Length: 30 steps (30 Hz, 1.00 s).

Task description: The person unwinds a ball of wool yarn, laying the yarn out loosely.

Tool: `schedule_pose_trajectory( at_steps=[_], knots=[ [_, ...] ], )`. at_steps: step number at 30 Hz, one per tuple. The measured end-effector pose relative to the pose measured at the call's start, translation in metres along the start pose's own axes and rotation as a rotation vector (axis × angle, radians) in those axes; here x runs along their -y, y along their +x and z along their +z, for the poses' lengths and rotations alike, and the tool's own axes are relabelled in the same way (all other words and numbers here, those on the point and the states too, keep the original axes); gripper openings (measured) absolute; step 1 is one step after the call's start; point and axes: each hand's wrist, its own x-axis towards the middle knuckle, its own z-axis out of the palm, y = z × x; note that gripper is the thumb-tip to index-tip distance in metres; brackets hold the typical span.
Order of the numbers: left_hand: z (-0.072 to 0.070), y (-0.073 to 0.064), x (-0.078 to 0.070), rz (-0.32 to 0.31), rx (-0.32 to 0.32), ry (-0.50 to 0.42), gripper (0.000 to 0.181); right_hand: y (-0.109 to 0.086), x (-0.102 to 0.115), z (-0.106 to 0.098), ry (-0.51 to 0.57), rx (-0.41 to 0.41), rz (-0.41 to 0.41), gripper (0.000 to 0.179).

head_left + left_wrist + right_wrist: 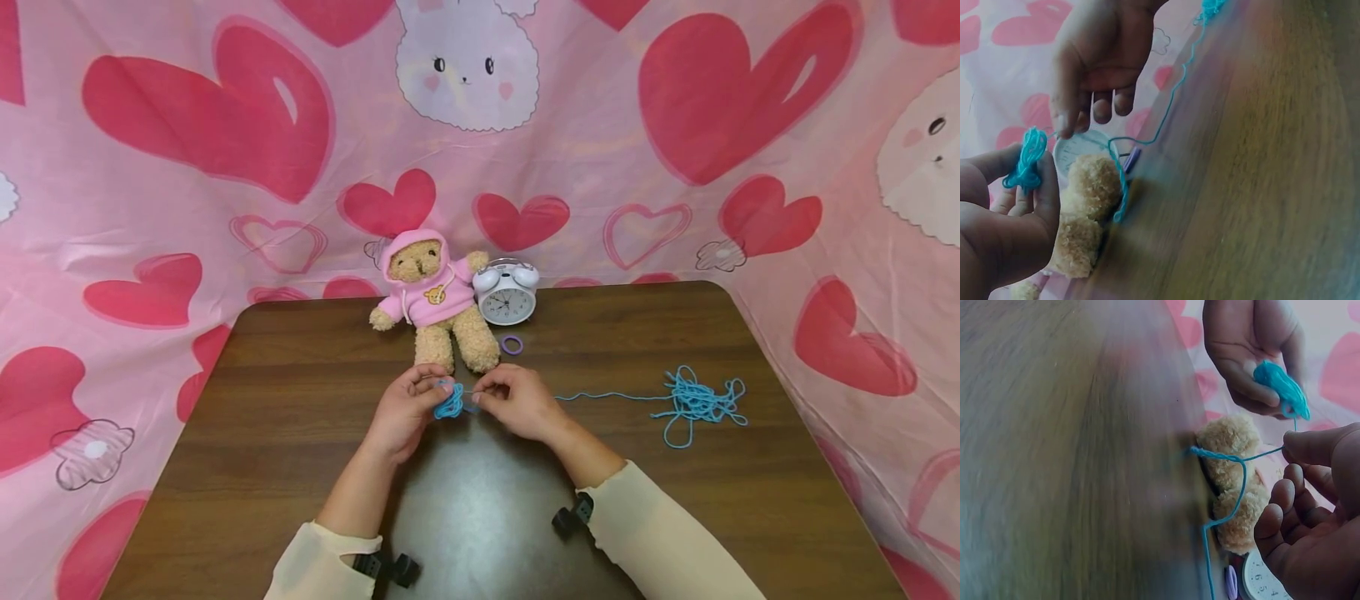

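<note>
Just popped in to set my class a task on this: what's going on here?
A person's left hand holds a small bundle of blue yarn, while the right hand pinches a strand beside it. More yarn runs to a loose tangle on the right of the table. A teddy bear, a white alarm clock and a purple ring are beyond the hands.
</note>
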Motion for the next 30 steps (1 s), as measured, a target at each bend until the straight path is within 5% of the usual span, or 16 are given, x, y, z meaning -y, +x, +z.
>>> schedule_pose_trajectory(
  at_steps=[30],
  knots=[
    [-0.036,-0.006,-0.018,0.023,-0.097,0.009,0.027,-0.021,-0.028,-0.069,-0.071,-0.082,0.090,0.011]
  ],
)
